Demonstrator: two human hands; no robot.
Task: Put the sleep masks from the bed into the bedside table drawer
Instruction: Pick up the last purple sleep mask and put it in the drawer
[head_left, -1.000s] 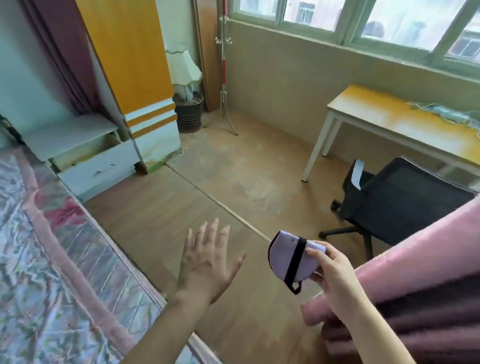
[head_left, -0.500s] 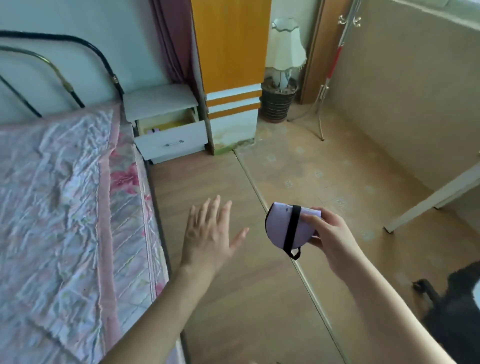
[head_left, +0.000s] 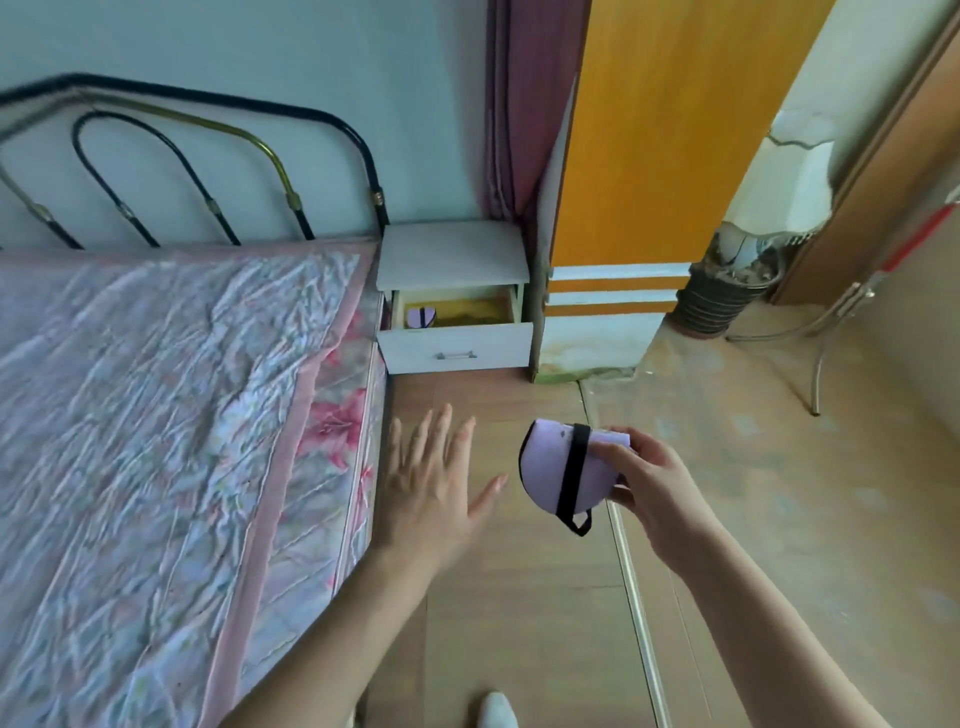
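right hand (head_left: 644, 488) holds sleep mask (head_left: 558, 470); drawer (head_left: 457, 332) now nearer.

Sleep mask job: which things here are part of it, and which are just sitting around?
Part of the job:
held mask in the right hand
open drawer of the bedside table
second mask already in the drawer
bed
left hand, open and empty

Just around:
wardrobe
curtain
lamp
headboard

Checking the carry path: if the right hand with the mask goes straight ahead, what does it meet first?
Likely the open drawer front; the right hand has bare floor before it. Depth is unclear.
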